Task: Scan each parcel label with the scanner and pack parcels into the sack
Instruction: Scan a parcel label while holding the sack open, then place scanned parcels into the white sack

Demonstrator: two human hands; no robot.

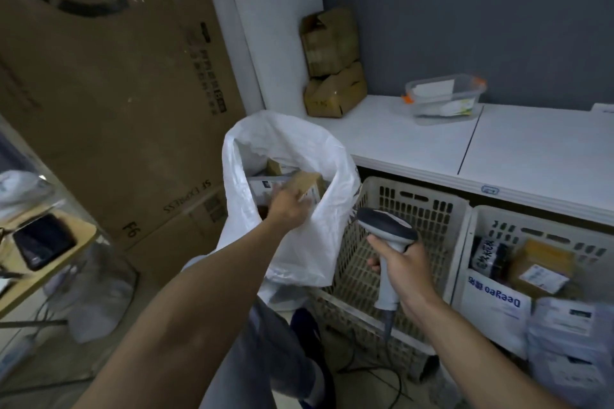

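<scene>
Packing is the step in hand, I judge: my left hand (288, 206) is inside the mouth of the sack (319, 236), the brown parcel (306, 181) just beyond its fingertips, but blur hides whether the fingers grip it or only touch it. I would lower it flat among the boxes (265, 185) under the hand, then open the fingers. My right hand (406, 271) is closed around the handle of the scanner (387, 226), its head above the fist.

Grey wall (465, 10), white counter (531, 149), stacked cartons (99, 93)
</scene>
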